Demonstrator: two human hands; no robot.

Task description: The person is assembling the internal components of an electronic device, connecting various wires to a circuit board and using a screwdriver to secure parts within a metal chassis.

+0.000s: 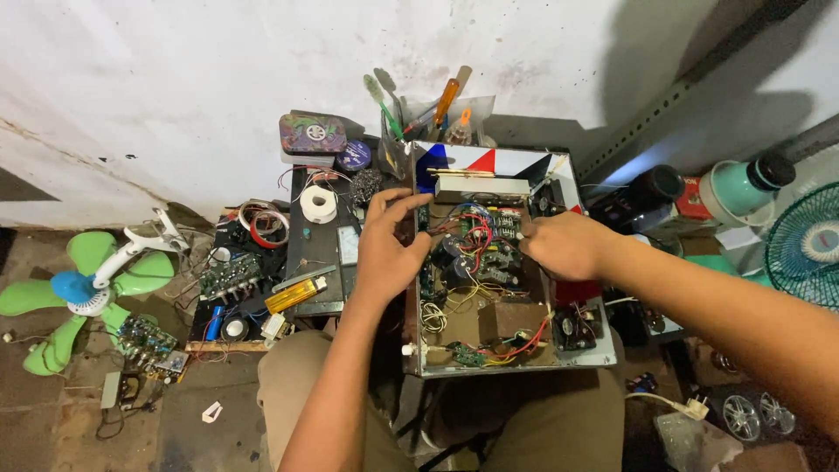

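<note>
The left hand (391, 247) grips the left wall of an open metal chassis (502, 262), thumb and fingers pinched over its edge. The right hand (566, 246) is curled inside over the wired circuit boards (476, 245); whether it clasps anything cannot be told. The chassis rests above the person's lap, its long axis running away toward the wall, open face up. Left of it lie a roll of white tape (319, 204) and a green fan (83, 293).
</note>
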